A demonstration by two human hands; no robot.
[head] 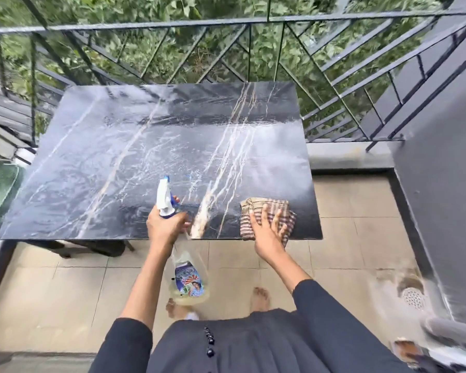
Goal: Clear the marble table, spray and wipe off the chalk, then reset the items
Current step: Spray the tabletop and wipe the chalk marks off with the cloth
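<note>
Bench (pixel 119 146) cleared, sprayed; left hand (pixel 166 227) fingers grip spray bottle (pixel 164 197) at bench's near edge; right hand (pixel 267 232) fingers flat on cloth (pixel 264 204); wiping, reset outstanding.

The marble table (pixel 92 162) is a dark slab with white and tan veins, its top wet and smeared with whitish streaks. A spray bottle (pixel 190 278), clear with pale yellow liquid, a colourful label and a white-and-blue trigger head, is gripped at the neck by the left hand (pixel 164 227) at the table's near edge, its nozzle over the top. A folded brown-and-cream striped cloth (pixel 264 208) lies at the near right corner under the right hand (pixel 267 232), whose fingers are spread.
</note>
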